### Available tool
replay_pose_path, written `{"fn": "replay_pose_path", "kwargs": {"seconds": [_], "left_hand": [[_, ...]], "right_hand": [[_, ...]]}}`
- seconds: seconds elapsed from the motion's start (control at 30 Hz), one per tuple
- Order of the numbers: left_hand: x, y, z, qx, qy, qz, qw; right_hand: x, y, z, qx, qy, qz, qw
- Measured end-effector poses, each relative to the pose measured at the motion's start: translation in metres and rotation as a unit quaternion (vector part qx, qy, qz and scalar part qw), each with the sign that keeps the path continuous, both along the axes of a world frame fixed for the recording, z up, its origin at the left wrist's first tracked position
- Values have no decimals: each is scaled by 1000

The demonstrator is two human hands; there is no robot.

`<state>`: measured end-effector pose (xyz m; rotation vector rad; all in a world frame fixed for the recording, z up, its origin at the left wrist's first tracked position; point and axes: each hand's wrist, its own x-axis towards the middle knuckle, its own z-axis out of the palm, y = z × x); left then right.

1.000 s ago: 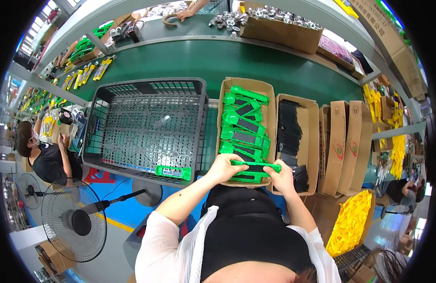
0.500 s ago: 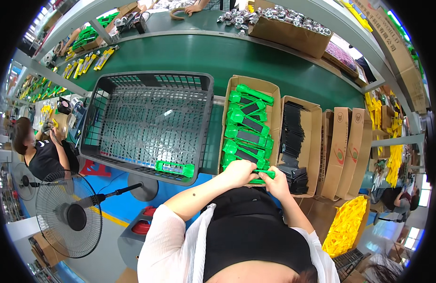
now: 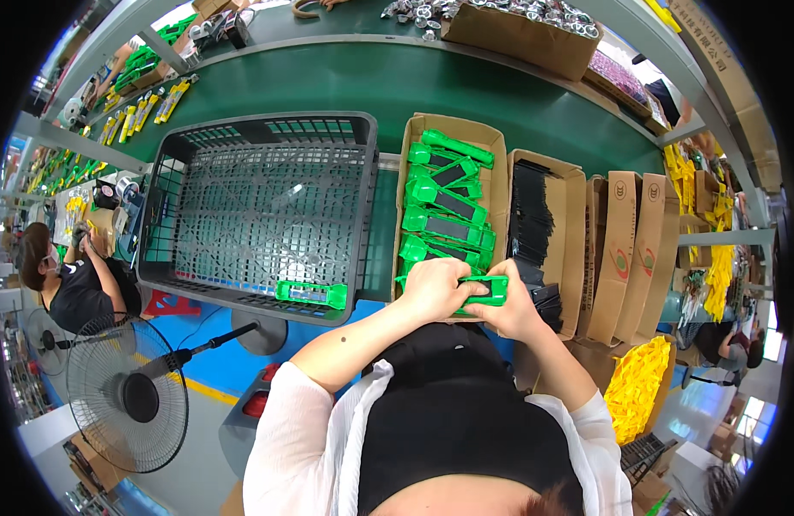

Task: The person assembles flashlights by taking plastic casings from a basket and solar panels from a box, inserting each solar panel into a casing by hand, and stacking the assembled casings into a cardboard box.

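Note:
Both my hands grip one green plastic casing [image 3: 495, 291] at the near end of a cardboard box. My left hand [image 3: 440, 288] closes on its left end, and my right hand [image 3: 515, 303] wraps round its right side, the thumb pressed into its hollow. The cardboard box [image 3: 497, 146] just beyond holds several green casings [image 3: 448, 199], some with a black panel laid in. To its right a second box [image 3: 571, 185] holds a stack of thin black panels [image 3: 532, 211]. One green casing [image 3: 312, 294] with a panel lies in the near right corner of the black plastic crate [image 3: 369, 172].
Upright flattened cartons [image 3: 616, 249] stand right of the panels. Yellow parts [image 3: 640, 387] fill a box at lower right. A floor fan [image 3: 139, 396] and a seated person [image 3: 79, 279] are at the left. Metal pieces lie beside a carton [image 3: 521, 39] on the far side of the green bench.
The green casing in my hands has turned so its hollow side shows, and my right thumb now presses inside it. The whole view has shifted slightly.

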<state>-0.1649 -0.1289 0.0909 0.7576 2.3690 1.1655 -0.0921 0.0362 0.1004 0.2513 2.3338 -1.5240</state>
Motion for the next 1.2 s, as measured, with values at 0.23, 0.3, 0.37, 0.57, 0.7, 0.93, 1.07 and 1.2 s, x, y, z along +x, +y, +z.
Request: {"fn": "replay_pose_path", "kwargs": {"seconds": [0.23,0.3,0.37,0.57,0.7,0.93,1.07,1.2], "left_hand": [[-31,7,-19,386,-437,143,800],[-46,5,-23,589,-570,98,565],[-50,8,-34,677,-625,15,389],[-41,18,-34,689,-641,-33,336],[-35,23,-33,683,-644,-54,339],[-29,31,-31,662,-679,-43,315],[-26,34,-28,675,-650,-98,336],[-20,35,-25,662,-621,-128,399]], "right_hand": [[-36,4,17,-334,4,8,942],[-33,-7,28,-175,26,9,984],[-25,-18,23,-90,24,36,995],[0,-34,10,-108,67,-7,992],[9,-35,3,-91,94,-34,991],[15,-30,3,-100,109,-73,986],[20,-30,5,-83,106,-65,989],[29,-33,5,-89,124,-79,985]]}}
